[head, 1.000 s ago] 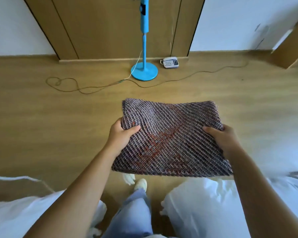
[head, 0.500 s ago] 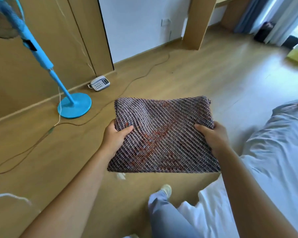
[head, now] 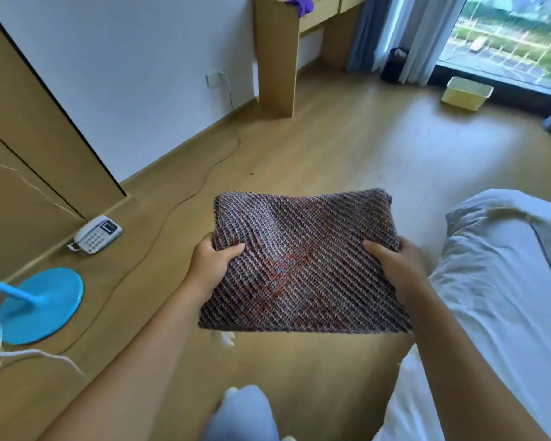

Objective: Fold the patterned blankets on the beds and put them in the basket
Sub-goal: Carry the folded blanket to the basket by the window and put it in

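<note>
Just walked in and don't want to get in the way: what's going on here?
A person stands beside the bed, holding a folded patterned blanket level over the floor. The left hand and right hand grip opposite edges with thumbs on top. The yellow basket sits on the floor by the window, across the room, so the blanket is not yet in it.
</note>
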